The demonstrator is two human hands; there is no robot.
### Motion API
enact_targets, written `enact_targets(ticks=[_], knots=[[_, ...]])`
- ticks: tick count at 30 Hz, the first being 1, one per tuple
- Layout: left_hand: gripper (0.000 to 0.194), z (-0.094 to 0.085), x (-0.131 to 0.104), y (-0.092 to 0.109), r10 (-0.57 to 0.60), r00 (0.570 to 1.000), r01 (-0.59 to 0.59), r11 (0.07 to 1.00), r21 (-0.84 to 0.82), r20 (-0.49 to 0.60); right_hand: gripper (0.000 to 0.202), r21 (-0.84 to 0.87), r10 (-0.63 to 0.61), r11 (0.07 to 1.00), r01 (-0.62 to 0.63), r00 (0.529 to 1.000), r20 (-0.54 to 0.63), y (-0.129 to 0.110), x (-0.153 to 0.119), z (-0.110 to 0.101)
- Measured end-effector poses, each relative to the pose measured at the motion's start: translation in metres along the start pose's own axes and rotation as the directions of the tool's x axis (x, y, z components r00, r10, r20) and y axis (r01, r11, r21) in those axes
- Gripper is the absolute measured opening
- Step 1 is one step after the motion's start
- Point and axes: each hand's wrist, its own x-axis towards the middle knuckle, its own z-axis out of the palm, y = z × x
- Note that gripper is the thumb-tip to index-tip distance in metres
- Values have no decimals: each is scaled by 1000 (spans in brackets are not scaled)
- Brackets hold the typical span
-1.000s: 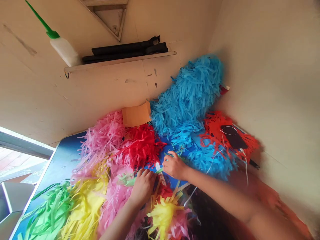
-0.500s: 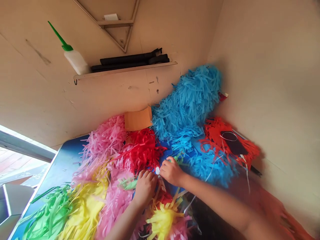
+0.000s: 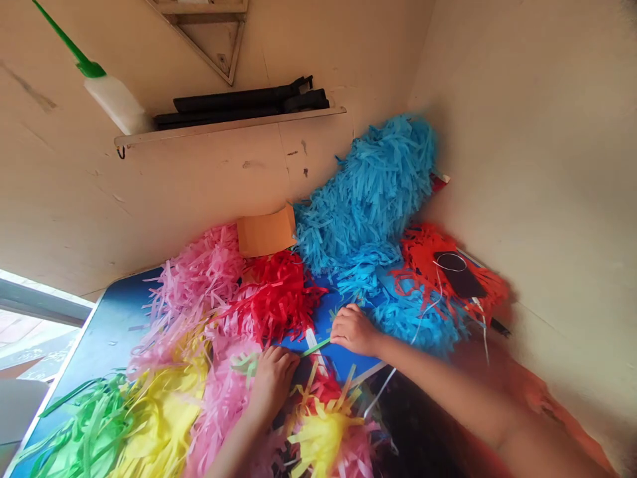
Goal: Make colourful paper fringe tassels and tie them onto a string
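Green strip (image 3: 317, 347), straight between left hand (image 3: 275, 373) and right hand (image 3: 355, 330), both pinching it.

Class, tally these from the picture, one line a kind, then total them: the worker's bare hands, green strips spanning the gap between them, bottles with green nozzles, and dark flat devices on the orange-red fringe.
Hands (left hand, right hand): 2
Green strip: 1
Bottle: 1
Dark flat device: 1
Total: 5
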Motion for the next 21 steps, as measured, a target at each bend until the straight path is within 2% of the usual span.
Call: enact_targets(ticks=[5, 12, 18, 21], knots=[[28, 0, 0, -2, -116, 993, 117, 991, -71, 23, 9, 45, 96, 994, -98, 995, 40, -1, 4, -3], [23, -8, 9, 11, -226, 970, 228, 973, -19, 85, 9, 50, 188, 980, -194, 976, 112, -4, 10, -5], [18, -15, 20, 16, -255, 960, 246, 966, 83, 116, 10, 25, 226, 972, -234, 957, 185, -9, 17, -9], [15, -18, 22, 20, -177, 977, 162, 980, 119, 122, 10, 6, 252, 966, -260, 944, 215, -9, 22, -10]])
